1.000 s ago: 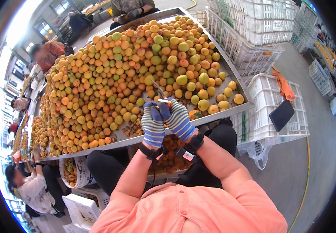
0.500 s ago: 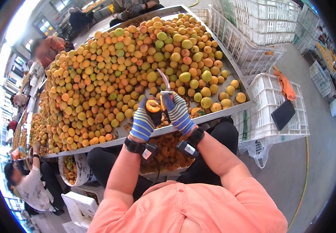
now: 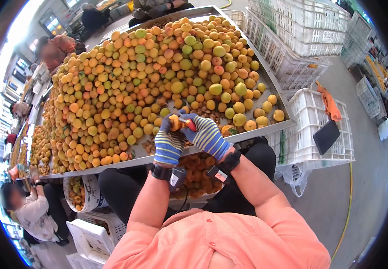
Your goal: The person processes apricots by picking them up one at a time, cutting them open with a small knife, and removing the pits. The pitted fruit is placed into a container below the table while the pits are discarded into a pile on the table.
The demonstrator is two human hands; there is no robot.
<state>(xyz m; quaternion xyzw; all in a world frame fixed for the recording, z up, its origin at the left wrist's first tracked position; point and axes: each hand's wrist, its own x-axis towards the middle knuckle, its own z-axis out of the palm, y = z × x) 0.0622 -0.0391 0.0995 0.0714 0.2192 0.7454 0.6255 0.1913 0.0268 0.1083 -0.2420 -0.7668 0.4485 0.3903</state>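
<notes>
My left hand point(image 3: 169, 142), in a blue-and-yellow striped glove with dark fingertips, is closed around an orange apricot point(image 3: 174, 122). Right beside it, my right hand point(image 3: 208, 134) in a matching glove grips a knife, whose red handle point(image 3: 191, 125) shows between the fingers. The blade is mostly hidden at the fruit. Both hands are held close together above the near rim of a metal tray table point(image 3: 265, 131). Beyond them lies a heap of yellow, orange and green apricots point(image 3: 113, 98). Pits point(image 3: 203, 109) lie on the tray just past my hands.
Below the rim, between my knees, is a container of apricot pieces point(image 3: 196, 172). A white bucket point(image 3: 94, 193) stands to the left. White crates point(image 3: 299, 27) are stacked on the right, with a dark tablet-like object point(image 3: 326, 135) on a nearer crate. Other people sit around the table.
Half a second ago the curved blade pointed up and away, with an opened apricot half showing its cavity in my left hand. Now my hands are pressed together and the blade is turned inward.
</notes>
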